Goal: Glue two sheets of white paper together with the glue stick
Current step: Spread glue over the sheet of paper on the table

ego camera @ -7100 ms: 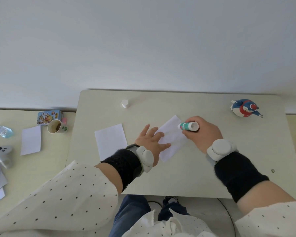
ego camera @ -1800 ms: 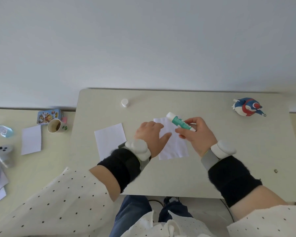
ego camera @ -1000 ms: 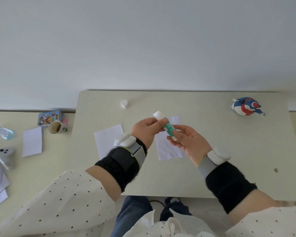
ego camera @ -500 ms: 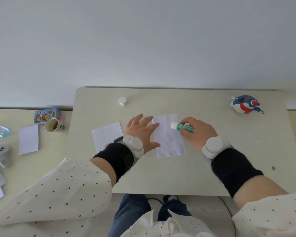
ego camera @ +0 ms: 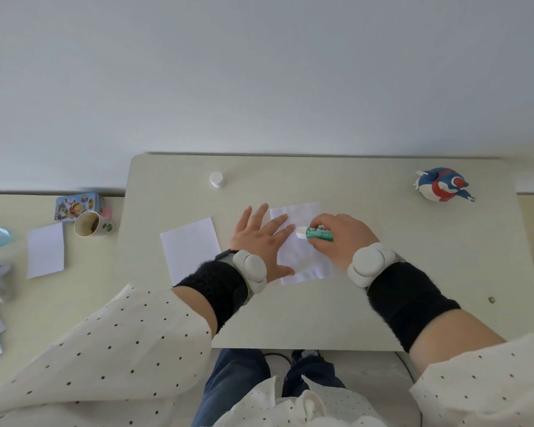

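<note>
Green-and-white glue stick lying near-level over the white sheet mid-table, white tip on the paper. Clenched around it by the right hand, knuckles up. Left hand flat, fingers spread, pressing the sheet's left edge. Second sheet just left, apart. White cap farther back. Cup on the side desk, brown-stained inside, contents unclear.
</note>
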